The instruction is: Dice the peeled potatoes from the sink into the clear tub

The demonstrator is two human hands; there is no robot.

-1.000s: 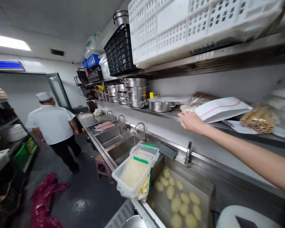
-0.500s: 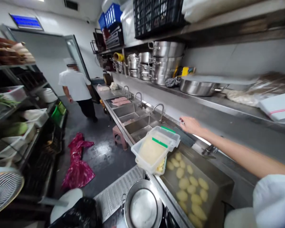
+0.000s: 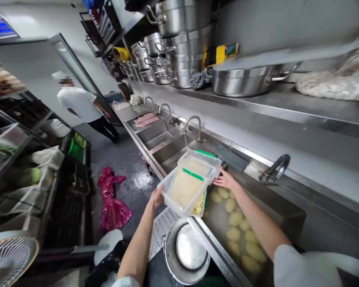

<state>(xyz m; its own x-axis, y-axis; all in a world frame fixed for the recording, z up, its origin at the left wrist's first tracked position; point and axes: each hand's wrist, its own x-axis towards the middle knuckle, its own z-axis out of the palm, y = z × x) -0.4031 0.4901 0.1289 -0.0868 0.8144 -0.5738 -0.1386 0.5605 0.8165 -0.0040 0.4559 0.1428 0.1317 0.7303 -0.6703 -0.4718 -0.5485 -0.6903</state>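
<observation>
A clear plastic container (image 3: 184, 187) with green clips, full of pale cut potato, rests on the sink's front edge; a second like it sits just behind. My left hand (image 3: 156, 197) holds its near left side. My right hand (image 3: 225, 181) presses against its right side, fingers partly stretched. Below my right arm, peeled potatoes (image 3: 237, 223) lie in water in the steel sink (image 3: 290, 217).
A steel pot (image 3: 187, 253) stands below the sink edge. More sinks with taps (image 3: 194, 121) run along the counter. Stacked pots (image 3: 179, 44) and a wide pan (image 3: 245, 77) fill the shelf. A person in white (image 3: 80, 105) stands down the aisle. A red bag (image 3: 110, 199) lies on the floor.
My right hand came down from the shelf to the container's right side. My left hand came into view and took the container's left side. The view tipped downward.
</observation>
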